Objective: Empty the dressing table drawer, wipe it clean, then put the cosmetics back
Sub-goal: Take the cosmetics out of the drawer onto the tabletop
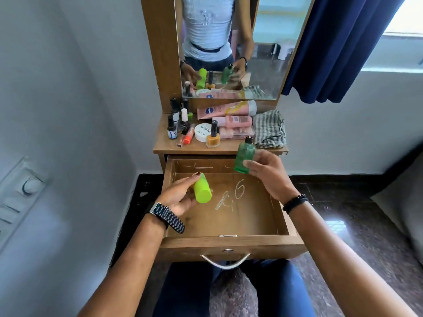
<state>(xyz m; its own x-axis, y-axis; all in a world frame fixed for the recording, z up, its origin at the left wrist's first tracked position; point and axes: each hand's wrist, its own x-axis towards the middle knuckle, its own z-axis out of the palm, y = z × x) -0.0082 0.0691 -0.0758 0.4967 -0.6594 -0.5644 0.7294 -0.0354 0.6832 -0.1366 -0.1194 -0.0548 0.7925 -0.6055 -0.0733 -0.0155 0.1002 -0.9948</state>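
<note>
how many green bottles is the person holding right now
2: a lime-green plastic bottle in the left hand, over the open drawer; a dark-green clear bottle in the right hand.

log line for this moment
left hand: lime-green plastic bottle | right hand: dark-green clear bottle | wooden drawer: open, bare

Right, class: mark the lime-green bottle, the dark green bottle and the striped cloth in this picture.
lime-green bottle (202,192), head view, on its body near the flat end.
dark green bottle (245,157), head view, on its translucent body below the black cap.
striped cloth (269,129), head view, on the middle of its folds.
</note>
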